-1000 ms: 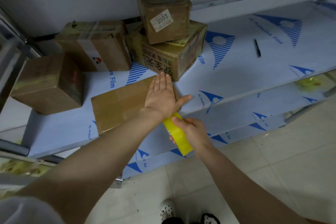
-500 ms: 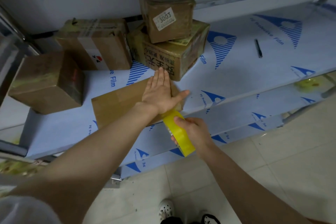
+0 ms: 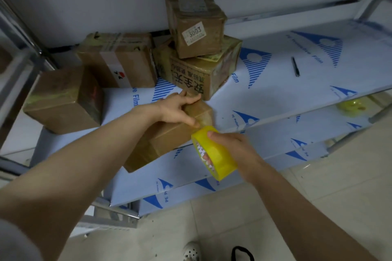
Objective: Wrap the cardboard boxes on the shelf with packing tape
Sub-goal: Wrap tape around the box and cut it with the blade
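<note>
2 hands meet at the flat cardboard box [image 3: 169, 141], tilted on the shelf [image 3: 275, 95] — the left hand [image 3: 176, 108] curls round its far end. Just beside its near corner the right hand [image 3: 233, 144] grips a yellow tape roll [image 3: 218, 154], fingers hooked through the core.

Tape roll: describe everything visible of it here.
The tape roll is a wide ring of glossy, see-through yellow tape with a white-and-red printed core. It is held tilted in the air in front of the shelf, its top edge close against the near corner of the flat box that the left hand grips. The right hand holds it, fingers inside the core, thumb on the outer face. Whether a strip runs to the box is unclear.
</note>
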Available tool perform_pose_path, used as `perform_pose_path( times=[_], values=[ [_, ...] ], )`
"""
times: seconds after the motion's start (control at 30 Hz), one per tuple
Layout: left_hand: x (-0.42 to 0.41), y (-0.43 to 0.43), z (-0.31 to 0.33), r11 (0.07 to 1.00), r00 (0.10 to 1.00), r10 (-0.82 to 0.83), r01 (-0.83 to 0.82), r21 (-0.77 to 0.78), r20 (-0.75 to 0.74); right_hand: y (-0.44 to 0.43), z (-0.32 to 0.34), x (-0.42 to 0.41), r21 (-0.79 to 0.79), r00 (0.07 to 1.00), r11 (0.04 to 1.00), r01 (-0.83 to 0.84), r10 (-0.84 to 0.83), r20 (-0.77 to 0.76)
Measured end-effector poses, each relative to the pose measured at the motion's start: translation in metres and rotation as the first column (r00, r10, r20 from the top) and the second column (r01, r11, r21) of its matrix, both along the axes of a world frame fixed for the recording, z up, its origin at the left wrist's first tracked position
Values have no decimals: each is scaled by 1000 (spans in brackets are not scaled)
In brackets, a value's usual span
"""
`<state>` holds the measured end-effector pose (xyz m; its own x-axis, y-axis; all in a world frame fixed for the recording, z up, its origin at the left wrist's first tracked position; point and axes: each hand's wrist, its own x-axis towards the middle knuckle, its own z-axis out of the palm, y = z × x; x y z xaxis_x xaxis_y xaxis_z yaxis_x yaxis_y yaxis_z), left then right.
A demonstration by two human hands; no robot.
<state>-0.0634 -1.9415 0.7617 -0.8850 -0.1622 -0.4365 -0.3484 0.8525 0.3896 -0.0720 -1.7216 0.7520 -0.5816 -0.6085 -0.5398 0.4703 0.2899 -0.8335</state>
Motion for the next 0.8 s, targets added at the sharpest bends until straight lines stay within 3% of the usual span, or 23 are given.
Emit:
perform_pose_path(
  times=[0.07,0.13,0.2,0.23,0.3,0.33,0.37,0.4,0.47,0.53,0.7,0.8],
  values=[
    [3,-7,16,969,999,41,-48,242,32,14,31,-5,-99,991,987,-128,125,-36],
    [6,-11,25,889,997,69,-81,451,44,18,59,-7,-141,956,955,-263,238,-170],
    [8,-14,32,866,995,100,-75,494,-24,8,79,-10,-159,945,949,-273,233,-229],
    [8,-16,36,904,987,124,-69,421,-105,-2,86,-12,-168,958,960,-223,183,-222],
    [8,-20,43,981,933,182,-153,116,-310,-30,93,-22,-147,960,986,-76,33,-278],
    [9,-20,48,975,892,204,-222,0,-404,-43,96,-26,-105,934,994,-18,-21,-356],
    [11,-18,53,961,857,238,-276,-16,-457,-57,99,-30,-68,907,997,27,-53,-417],
    [16,-15,56,950,841,302,-307,62,-450,-68,104,-32,-63,888,997,54,-77,-454],
    [25,-11,59,929,901,342,-282,241,-266,-87,111,-35,-82,869,995,57,-90,-487],
    [29,-11,54,977,967,199,-184,105,-158,-97,115,-39,-53,862,998,29,-52,-505],
    [20,-21,32,952,914,181,-256,-169,-364,-95,113,-37,-143,921,989,-42,-17,-389],
    [16,-26,28,941,912,176,-266,-208,-370,-85,110,-25,-187,903,982,6,-86,-420]
  ],
)
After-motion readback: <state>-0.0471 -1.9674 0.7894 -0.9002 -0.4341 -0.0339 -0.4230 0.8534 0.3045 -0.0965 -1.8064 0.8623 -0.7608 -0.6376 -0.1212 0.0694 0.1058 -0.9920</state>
